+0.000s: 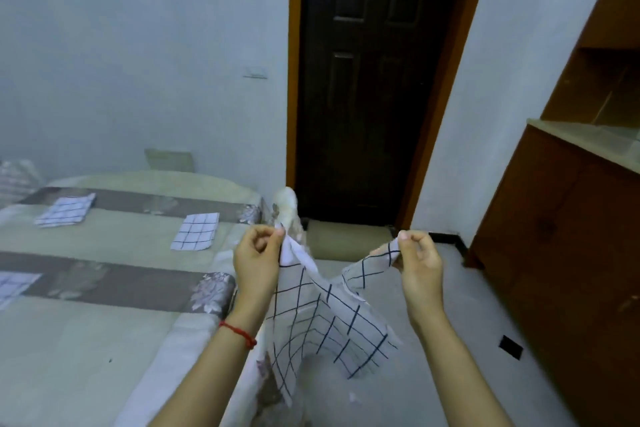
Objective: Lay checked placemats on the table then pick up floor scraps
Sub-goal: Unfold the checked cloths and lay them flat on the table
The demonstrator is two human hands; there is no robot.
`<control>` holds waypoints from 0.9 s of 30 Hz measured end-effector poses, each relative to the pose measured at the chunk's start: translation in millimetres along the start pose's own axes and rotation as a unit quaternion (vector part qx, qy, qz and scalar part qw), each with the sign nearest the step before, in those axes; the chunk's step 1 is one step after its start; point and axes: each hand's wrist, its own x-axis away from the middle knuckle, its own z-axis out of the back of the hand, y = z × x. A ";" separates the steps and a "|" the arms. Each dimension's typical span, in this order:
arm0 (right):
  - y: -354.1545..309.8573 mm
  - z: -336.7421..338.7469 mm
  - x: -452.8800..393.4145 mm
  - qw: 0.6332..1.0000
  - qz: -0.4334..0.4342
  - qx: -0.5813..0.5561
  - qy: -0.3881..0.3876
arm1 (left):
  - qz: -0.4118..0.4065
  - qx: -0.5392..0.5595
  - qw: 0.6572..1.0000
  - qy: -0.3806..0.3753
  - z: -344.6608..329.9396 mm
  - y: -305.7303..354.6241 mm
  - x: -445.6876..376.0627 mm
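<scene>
- Left hand [257, 255] and right hand [417, 258] each pinch a top corner of the checked placemat [325, 315].
- It sags between them, hanging down, apparently stretched left to right.

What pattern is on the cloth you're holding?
White with a dark grid check, clearest in the head view.

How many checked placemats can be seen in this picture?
4. One hangs between the left hand and right hand; three lie on the table: far, middle, left edge, partly cropped.
</scene>
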 end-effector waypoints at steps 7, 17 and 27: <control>17.8 -71.1 -79.6 0.992 0.042 -0.029 -0.116 | -0.011 -0.062 0.972 0.225 54.3 -2.8 -47.8; 32.1 -213.4 -117.2 0.937 0.044 -0.058 -0.342 | 0.001 -0.129 0.861 0.491 149.5 5.5 -20.1; 66.6 -369.6 -60.3 0.894 0.054 0.005 -0.445 | 0.072 -0.182 0.737 0.646 277.4 -18.7 -0.7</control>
